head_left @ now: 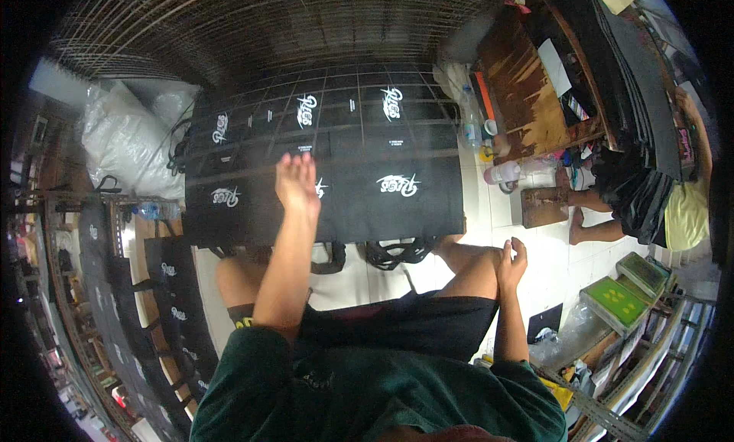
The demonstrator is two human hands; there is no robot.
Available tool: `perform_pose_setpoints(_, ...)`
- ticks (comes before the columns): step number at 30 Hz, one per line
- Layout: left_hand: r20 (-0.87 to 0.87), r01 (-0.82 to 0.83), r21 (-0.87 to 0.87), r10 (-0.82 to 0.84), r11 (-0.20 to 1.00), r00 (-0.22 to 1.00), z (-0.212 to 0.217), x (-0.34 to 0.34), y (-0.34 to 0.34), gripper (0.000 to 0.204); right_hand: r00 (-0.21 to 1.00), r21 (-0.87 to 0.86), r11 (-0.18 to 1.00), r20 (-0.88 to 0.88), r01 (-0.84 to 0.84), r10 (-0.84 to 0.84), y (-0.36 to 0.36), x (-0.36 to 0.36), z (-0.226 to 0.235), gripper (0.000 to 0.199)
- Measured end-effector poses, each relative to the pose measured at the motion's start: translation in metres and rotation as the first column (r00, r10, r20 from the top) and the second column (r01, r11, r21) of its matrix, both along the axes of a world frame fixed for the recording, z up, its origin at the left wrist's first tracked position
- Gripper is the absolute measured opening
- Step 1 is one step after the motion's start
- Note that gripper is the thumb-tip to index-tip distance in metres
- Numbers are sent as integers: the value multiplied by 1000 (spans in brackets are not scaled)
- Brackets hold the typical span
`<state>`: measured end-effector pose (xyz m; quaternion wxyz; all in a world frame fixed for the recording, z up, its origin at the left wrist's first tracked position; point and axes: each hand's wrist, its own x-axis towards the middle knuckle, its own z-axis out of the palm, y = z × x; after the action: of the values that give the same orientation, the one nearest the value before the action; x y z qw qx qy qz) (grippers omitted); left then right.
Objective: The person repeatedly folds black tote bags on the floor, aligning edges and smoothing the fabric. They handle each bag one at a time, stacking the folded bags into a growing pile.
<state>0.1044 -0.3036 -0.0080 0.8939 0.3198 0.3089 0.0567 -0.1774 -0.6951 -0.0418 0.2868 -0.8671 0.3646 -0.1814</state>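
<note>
Several black fabric bags (352, 212) with white printed designs lie flat side by side before me. Their black straps (397, 252) hang over the near edge. My left hand (298, 188) is over the middle of the bags, its fingers stretched away from me and a little blurred. Nothing shows in it; whether it touches the cloth I cannot tell. My right hand (513, 264) is beside my right knee, fingers loosely bent and apart, holding nothing.
A wire rack (267, 21) rises beyond the bags, thin wires crossing their far part. White plastic sacks (126, 132) stand at left, above more printed black bags (172, 289). At right are a wooden cabinet (527, 98), bottles (502, 173), another person's legs (600, 229) and green-topped containers (618, 303).
</note>
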Motion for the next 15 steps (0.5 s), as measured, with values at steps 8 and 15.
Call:
perform_pose_setpoints(8,-608,-81,5,67,997,791,-230,-66,9,43,1000,110,994,-6,23,-23,-2,-7,7,31)
perform_pose_setpoints(15,-685,-1,-28,-18,1000,729,-271,-69,31,65,941,75,996,333,38,-61,-43,-7,110,22)
